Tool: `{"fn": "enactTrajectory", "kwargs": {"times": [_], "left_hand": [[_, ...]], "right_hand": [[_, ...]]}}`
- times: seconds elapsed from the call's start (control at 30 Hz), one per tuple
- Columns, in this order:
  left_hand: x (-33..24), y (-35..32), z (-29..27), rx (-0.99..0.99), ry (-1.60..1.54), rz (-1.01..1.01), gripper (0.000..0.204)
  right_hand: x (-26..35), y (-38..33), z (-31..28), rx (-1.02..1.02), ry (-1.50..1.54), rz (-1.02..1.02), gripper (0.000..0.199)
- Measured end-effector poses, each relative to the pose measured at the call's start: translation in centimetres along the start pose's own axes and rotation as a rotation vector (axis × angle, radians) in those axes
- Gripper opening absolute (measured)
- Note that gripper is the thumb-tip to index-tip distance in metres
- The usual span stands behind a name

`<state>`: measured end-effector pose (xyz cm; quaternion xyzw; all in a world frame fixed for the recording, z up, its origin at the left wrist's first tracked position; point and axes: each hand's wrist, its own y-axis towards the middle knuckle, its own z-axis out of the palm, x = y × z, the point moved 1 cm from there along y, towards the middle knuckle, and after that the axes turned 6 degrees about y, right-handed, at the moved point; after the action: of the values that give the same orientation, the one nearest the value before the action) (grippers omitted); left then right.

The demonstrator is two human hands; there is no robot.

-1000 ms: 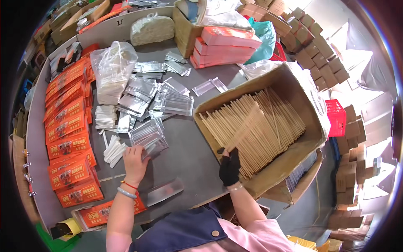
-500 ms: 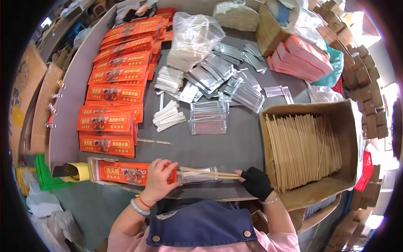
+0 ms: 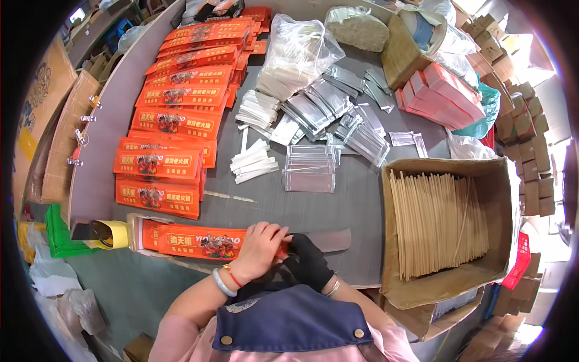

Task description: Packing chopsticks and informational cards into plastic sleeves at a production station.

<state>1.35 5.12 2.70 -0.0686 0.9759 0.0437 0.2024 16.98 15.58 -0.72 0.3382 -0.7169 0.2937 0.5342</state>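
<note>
A red printed paper sleeve lies along the near edge of the table, on top of another red sleeve. My bare left hand is closed over the upper sleeve's right end. At that same end, my right hand, in a black fingerless glove, pinches the sleeve with its fingertips against the left hand. What is inside the sleeve is hidden. To the right of the gloved hand, a greyish, see-through strip rests on the table.
Stacked red sleeves line the left side. Clear-wrapped packets and white paper packets lie mid-table. A cardboard box of wooden chopsticks stands at right. Pink packs and a plastic bag sit farther back.
The chopsticks and clear packet, which stuck out of the sleeve's right end, no longer show there. My right hand has moved left against my left hand. The upper sleeve has shifted right.
</note>
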Motion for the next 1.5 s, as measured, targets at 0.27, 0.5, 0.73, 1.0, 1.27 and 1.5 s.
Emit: {"fn": "enactTrajectory", "kwargs": {"times": [0.27, 0.5, 0.73, 1.0, 1.27, 1.5], "left_hand": [[2.1, 2.8, -7.0, 0.184, 0.098, 0.228, 0.023], [5.2, -2.1, -3.2, -0.216, 0.117, -0.362, 0.066], [3.5, -4.6, 0.8, -0.178, -0.071, -0.601, 0.096], [3.8, -4.2, 0.5, -0.126, -0.103, -0.581, 0.097], [11.1, 4.3, 0.0, -0.336, -0.066, -0.362, 0.033], [9.4, 3.9, 0.0, -0.339, 0.173, -0.188, 0.005]], "right_hand": [[4.0, 0.7, -6.7, 0.099, -0.765, -0.117, 0.066], [5.0, -0.3, -7.9, -0.055, -0.773, -0.18, 0.066], [5.7, -0.1, -6.7, 0.113, -0.888, -0.204, 0.065], [3.5, 1.2, 0.0, 0.308, -0.704, -0.143, 0.067], [-0.2, -0.4, -9.9, -0.274, -0.725, -0.134, 0.045], [-3.2, -8.6, -19.6, -0.658, -1.033, 0.334, 0.03]]}}
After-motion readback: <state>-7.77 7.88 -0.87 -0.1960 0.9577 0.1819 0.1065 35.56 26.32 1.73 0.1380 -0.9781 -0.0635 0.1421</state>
